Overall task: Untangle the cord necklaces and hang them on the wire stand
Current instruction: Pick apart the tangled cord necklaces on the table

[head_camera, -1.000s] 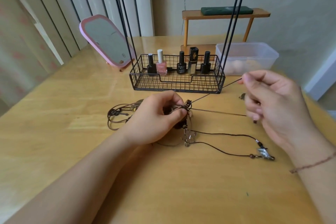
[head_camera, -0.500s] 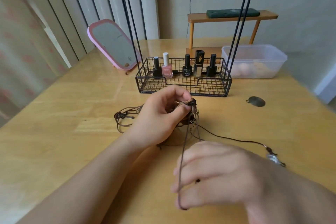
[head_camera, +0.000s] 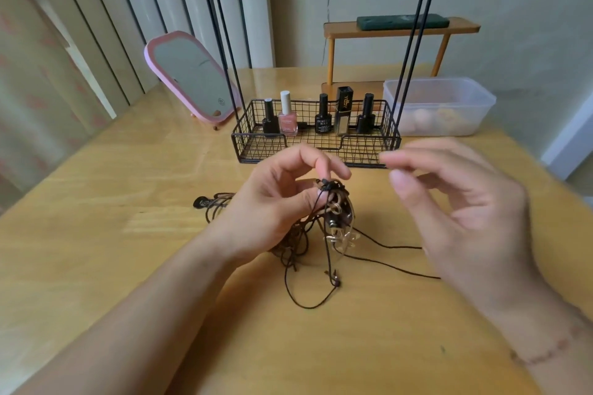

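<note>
A tangle of dark brown cord necklaces (head_camera: pixel 333 218) with metal rings and small pendants hangs from my left hand (head_camera: pixel 276 202), which pinches the knot between thumb and fingers just above the table. Loose cord ends (head_camera: pixel 308 301) loop on the wood below, and another strand (head_camera: pixel 398 247) trails right. My right hand (head_camera: pixel 465 212) hovers to the right of the tangle, fingers loosely spread and blurred, holding nothing. The black wire stand (head_camera: pixel 317 144) sits behind, its rods (head_camera: pixel 414 42) rising to hooks at the top edge.
The stand's basket holds several nail polish bottles (head_camera: pixel 288 119). A pink-framed mirror (head_camera: pixel 189 77) leans at back left, a clear plastic tub (head_camera: pixel 439 106) stands at back right, and a small wooden shelf (head_camera: pixel 398 32) sits behind. More cord with a dark pendant (head_camera: pixel 205 202) lies left of my hand.
My right hand let go of the strand it was pulling toward me and rose to the right of the tangle. My left hand lifted the knot slightly; the freed cord lies looped on the table.
</note>
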A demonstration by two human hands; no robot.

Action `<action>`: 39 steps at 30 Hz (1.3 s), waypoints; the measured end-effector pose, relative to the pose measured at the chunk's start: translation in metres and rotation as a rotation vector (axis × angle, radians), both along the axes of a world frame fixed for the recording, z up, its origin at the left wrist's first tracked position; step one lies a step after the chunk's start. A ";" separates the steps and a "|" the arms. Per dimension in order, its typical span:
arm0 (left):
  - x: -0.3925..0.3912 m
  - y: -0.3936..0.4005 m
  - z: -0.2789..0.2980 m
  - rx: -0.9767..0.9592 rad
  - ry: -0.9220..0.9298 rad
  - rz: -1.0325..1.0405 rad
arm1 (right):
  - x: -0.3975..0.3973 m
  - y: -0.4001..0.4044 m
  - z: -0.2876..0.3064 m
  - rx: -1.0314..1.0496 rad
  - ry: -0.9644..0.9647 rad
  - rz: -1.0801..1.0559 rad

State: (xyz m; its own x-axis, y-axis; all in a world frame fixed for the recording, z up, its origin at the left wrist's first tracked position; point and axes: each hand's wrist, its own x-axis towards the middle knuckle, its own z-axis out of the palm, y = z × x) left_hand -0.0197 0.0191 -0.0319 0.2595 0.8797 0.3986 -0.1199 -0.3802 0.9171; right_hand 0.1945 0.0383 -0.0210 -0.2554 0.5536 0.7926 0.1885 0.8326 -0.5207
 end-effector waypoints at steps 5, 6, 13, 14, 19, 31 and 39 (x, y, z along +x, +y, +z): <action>0.001 -0.001 0.001 0.039 0.043 -0.054 | -0.009 0.001 -0.007 -0.147 -0.103 0.077; 0.001 -0.001 0.001 0.042 0.046 -0.063 | -0.010 0.000 -0.009 -0.170 -0.109 0.086; 0.001 -0.002 0.002 0.046 0.088 -0.073 | -0.011 0.000 -0.009 -0.253 -0.122 0.182; 0.001 -0.002 0.002 0.051 0.098 -0.069 | -0.010 0.000 -0.009 -0.230 -0.145 0.182; 0.002 -0.004 0.002 0.053 0.128 -0.037 | -0.007 0.000 -0.008 -0.042 -0.270 0.167; 0.001 -0.002 0.000 0.079 0.093 0.029 | -0.003 0.001 -0.006 0.148 -0.334 0.130; -0.002 -0.004 0.007 -0.021 0.040 -0.048 | -0.003 -0.002 -0.003 -0.254 -0.017 0.235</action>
